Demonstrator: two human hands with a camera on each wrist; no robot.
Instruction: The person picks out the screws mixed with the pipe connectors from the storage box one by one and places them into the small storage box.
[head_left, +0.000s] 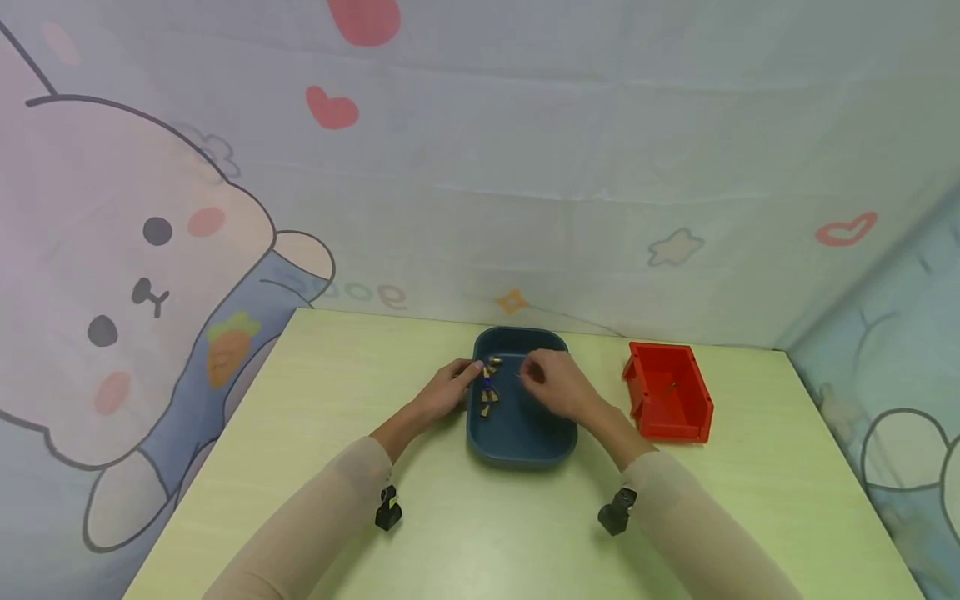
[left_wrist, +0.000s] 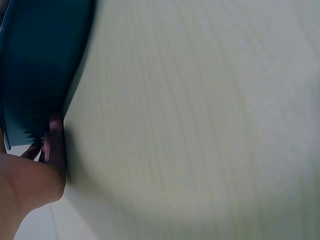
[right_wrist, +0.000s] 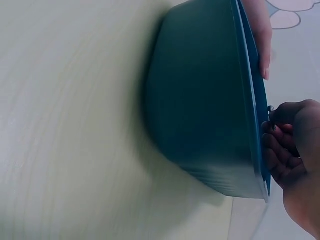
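A dark blue plastic bin (head_left: 521, 454) stands on the table, with several small brass-coloured pieces (head_left: 484, 397) lying along its left side. Among them is a bit of blue-purple. My left hand (head_left: 450, 387) holds the bin's left side, its thumb over the rim and its fingers against the outer wall, as the left wrist view shows. Over the bin's right half, my right hand (head_left: 558, 385) pinches a small shiny metal piece (right_wrist: 270, 108) between thumb and fingertips. Most of that piece is hidden by the fingers, and I cannot tell its kind.
To the right of the bin stands a red open-front parts box (head_left: 681, 429) with a small thin item (head_left: 670, 387) inside. The pale wood-grain table (head_left: 360, 350) ends at a printed cloth (head_left: 525, 208) behind, with another stretch of cloth on the right.
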